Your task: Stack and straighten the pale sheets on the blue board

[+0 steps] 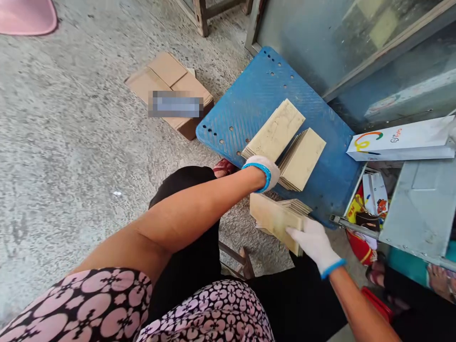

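Observation:
Both my hands wear white gloves with blue cuffs. My right hand (313, 242) grips the near end of a thick stack of thin tan wooden sheets (274, 217) held above the floor. My left hand (263, 170) reaches across and rests on the far side of that stack, its fingers hidden behind it. Just beyond, two more stacks of the same sheets, a left stack (276, 129) and a right stack (302, 159), lie side by side on a blue plastic board (245, 102).
A closed cardboard box (171, 92) lies on the concrete floor left of the blue board. A grey metal machine (420, 209) with a white carton (402, 140) on it stands at right. Another person's sandalled feet (438, 280) show at lower right. A wooden stool leg (201, 16) stands behind.

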A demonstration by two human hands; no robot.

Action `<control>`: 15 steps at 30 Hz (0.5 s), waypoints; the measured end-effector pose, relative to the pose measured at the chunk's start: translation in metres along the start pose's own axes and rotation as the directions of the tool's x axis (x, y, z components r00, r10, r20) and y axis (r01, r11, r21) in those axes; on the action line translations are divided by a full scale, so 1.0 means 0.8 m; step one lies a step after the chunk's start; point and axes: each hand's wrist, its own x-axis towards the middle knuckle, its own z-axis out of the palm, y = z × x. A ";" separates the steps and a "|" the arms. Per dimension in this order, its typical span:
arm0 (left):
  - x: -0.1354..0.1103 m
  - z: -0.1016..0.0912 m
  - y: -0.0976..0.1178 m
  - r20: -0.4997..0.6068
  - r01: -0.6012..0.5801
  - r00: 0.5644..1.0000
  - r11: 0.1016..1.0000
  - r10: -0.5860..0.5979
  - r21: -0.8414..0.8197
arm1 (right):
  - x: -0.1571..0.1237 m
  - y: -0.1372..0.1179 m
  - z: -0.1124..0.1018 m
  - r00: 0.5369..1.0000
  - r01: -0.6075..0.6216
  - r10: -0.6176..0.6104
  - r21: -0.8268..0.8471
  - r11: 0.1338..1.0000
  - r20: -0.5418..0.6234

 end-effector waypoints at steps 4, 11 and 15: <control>0.007 -0.008 0.000 -0.021 -0.008 1.000 0.997 0.010 0.077 | 0.063 -0.040 0.026 0.984 0.136 -0.069 -0.432 0.892 0.166; 0.023 -0.012 0.002 0.006 0.020 1.000 0.998 -0.019 -0.064 | 0.146 -0.061 0.061 0.947 0.245 -0.032 -0.658 0.712 0.318; 0.025 -0.013 0.014 0.030 0.048 0.999 0.995 -0.045 -0.084 | 0.177 -0.048 0.076 0.932 0.271 -0.074 -0.547 0.792 0.354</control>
